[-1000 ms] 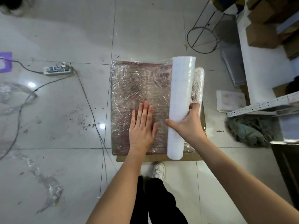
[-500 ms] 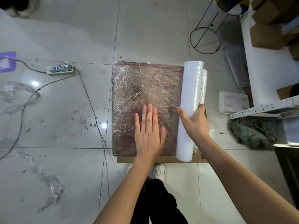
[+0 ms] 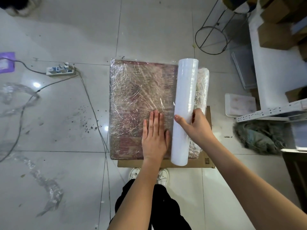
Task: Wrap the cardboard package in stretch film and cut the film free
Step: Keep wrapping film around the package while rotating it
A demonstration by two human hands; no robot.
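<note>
- The cardboard package (image 3: 141,103) lies flat on the tiled floor (image 3: 66,163) in the middle of the frame, its whole top face covered in crinkled, shiny stretch film.
- My left hand (image 3: 155,138) rests palm-down on the lower right part of the package, fingers straight and close together, pressing on the film and gripping nothing.
- My right hand (image 3: 197,128) is wrapped around the roll of stretch film (image 3: 185,112), thumb on the roll's left side and fingers curled round its right side, at roughly the lower third of its length.
- The roll lies lengthwise along the package's right edge, running from the upper centre of the frame down toward me, just to the right of my left hand; my left thumb is nearly touching it.
- Film leads from the roll onto the package top, and a bunched band of film shows past the roll on its right side.
- A flat sheet of plain cardboard (image 3: 206,161) sticks out from under the package at its lower right corner.
- My white shoes (image 3: 163,175) show just below the package's near edge.
- A power strip (image 3: 60,70) with its cable lies on the floor at the upper left, well apart from the package.
- Scraps of loose film (image 3: 48,190) lie at the lower left of the frame.
</note>
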